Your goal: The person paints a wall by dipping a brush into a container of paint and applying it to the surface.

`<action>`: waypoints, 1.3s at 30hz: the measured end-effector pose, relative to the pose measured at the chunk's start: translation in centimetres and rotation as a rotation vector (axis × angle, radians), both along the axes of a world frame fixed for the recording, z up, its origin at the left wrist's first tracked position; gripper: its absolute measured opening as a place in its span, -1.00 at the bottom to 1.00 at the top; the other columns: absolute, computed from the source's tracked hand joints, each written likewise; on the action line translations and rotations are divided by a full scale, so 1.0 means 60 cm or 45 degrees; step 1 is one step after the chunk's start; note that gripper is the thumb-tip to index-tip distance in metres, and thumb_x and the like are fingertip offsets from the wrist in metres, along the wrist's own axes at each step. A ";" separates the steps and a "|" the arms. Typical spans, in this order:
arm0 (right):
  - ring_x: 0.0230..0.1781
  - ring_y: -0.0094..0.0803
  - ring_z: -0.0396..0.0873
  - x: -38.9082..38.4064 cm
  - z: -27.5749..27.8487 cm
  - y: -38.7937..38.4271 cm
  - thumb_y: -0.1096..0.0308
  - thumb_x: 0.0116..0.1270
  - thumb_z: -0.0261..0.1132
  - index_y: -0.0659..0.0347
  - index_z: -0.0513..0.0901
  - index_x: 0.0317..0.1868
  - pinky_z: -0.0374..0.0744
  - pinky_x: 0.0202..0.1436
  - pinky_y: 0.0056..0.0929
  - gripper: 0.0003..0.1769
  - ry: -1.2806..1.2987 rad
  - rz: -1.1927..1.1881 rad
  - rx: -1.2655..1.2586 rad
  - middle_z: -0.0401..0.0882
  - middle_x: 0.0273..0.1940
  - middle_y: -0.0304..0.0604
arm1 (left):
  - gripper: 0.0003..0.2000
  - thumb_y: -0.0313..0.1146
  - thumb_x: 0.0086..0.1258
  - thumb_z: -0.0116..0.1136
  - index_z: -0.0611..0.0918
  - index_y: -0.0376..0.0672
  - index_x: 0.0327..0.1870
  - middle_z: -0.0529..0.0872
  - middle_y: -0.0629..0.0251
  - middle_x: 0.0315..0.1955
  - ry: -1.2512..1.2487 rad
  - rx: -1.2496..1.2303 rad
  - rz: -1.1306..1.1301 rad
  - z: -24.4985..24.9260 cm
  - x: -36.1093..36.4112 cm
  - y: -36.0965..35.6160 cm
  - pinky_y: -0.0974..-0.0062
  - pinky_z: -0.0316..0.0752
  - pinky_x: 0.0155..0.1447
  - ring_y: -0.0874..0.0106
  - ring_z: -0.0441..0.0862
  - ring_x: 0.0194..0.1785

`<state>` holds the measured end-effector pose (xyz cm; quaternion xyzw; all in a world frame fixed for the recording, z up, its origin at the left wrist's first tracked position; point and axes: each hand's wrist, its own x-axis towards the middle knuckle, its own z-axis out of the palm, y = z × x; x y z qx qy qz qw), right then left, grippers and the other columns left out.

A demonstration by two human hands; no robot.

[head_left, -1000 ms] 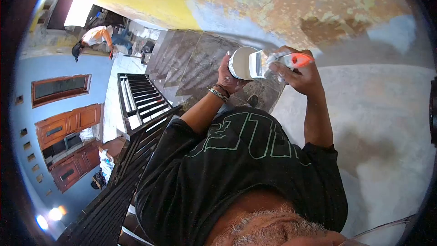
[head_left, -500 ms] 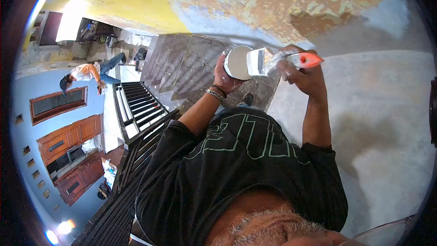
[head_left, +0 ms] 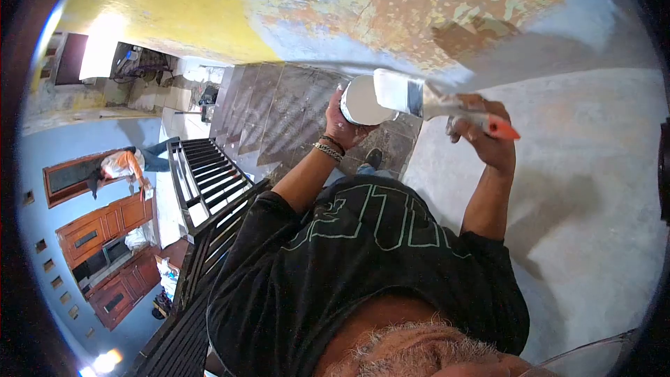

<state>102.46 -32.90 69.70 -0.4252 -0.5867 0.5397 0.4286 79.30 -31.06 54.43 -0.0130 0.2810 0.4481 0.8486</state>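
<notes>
My left hand (head_left: 340,126) is wrapped round a white tub of pale paint (head_left: 361,103), its open top facing up toward me. In my right hand (head_left: 485,132) is a wide paintbrush (head_left: 436,101) with an orange-tipped handle, gripped by the handle. Its white-coated bristles point left and overlap the tub's right rim in this view. White smears mark the fingers of both hands.
Ahead is a wall (head_left: 391,17) with peeling yellow, orange and grey paint; a smooth grey-white wall (head_left: 474,188) lies to the right. Black railings (head_left: 209,181) run along my left. Beyond them another person (head_left: 125,164) stands near wooden doors (head_left: 108,227).
My right hand has moved right and slightly down, and the brush now shows its broad, white-coated bristles. The tub stays nearly in place. The other person has shifted down in the view.
</notes>
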 end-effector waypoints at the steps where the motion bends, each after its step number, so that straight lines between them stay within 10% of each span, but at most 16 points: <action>1: -0.59 -0.52 0.47 0.004 -0.005 -0.003 0.50 0.14 0.21 0.39 0.54 -0.13 0.47 -0.51 -0.59 -0.74 -0.106 0.073 0.050 0.54 -0.54 -0.18 | -0.34 0.30 0.23 -0.22 0.41 -0.06 0.15 0.53 0.21 -0.02 0.001 0.003 -0.007 -0.016 -0.001 0.005 0.25 0.53 -0.22 0.24 0.57 -0.09; 3: -0.43 -0.43 0.55 -0.002 -0.009 -0.001 0.58 0.05 0.27 0.32 0.54 -0.12 0.53 -0.37 -0.50 -0.68 -0.179 0.242 0.333 0.60 -0.39 -0.14 | -0.32 0.27 0.25 -0.26 0.37 -0.08 0.21 0.47 0.15 0.10 -0.035 0.078 -0.044 -0.043 -0.011 0.012 0.09 0.45 0.08 0.14 0.47 0.11; 7: -0.32 -0.34 0.57 -0.022 -0.029 -0.014 0.40 0.09 0.37 0.22 0.61 -0.15 0.53 -0.24 -0.41 -0.72 -0.292 0.211 0.350 0.62 -0.30 -0.12 | -0.31 0.29 0.23 -0.22 0.38 -0.09 0.20 0.49 0.15 0.09 -0.054 -0.026 -0.072 -0.054 -0.024 0.037 0.13 0.48 0.05 0.16 0.48 0.10; 15: -0.27 -0.44 0.47 -0.083 -0.063 -0.064 0.32 -0.16 0.55 0.33 0.35 0.16 0.51 -0.22 -0.51 -0.16 0.092 0.321 -0.206 0.29 -0.07 -0.10 | -0.35 0.25 0.24 -0.19 0.42 -0.11 0.16 0.54 0.17 0.03 -0.134 0.038 -0.231 -0.089 -0.065 0.082 0.17 0.49 0.04 0.18 0.53 0.05; 27: -0.28 -0.42 0.46 -0.138 -0.163 -0.113 0.29 0.32 0.13 0.33 0.37 0.01 0.50 -0.29 -0.49 -0.65 0.158 -0.201 -0.569 0.33 -0.15 -0.12 | -0.34 0.19 0.26 -0.19 0.35 -0.14 0.23 0.44 0.12 0.14 0.073 0.008 -0.247 -0.125 -0.040 0.103 0.04 0.33 0.21 0.11 0.43 0.15; 33: -0.39 -0.39 0.45 -0.130 -0.199 -0.098 0.27 0.34 0.09 0.34 0.37 0.04 0.45 -0.27 -0.41 -0.64 -0.313 -0.311 -0.280 0.40 -0.24 -0.07 | -0.41 0.17 0.27 -0.15 0.46 -0.12 0.14 0.53 0.15 0.06 -0.179 0.002 -0.268 -0.126 -0.014 0.102 0.11 0.35 0.19 0.14 0.49 0.10; 39: -0.51 -0.48 0.40 -0.107 -0.209 -0.095 0.24 0.34 0.10 0.36 0.41 0.04 0.40 -0.41 -0.48 -0.61 -0.009 -0.462 -0.417 0.44 -0.45 -0.17 | -0.41 0.20 0.26 -0.17 0.46 -0.08 0.13 0.55 0.20 0.03 -0.136 -0.072 -0.234 -0.138 0.017 0.105 0.14 0.43 0.09 0.17 0.51 0.07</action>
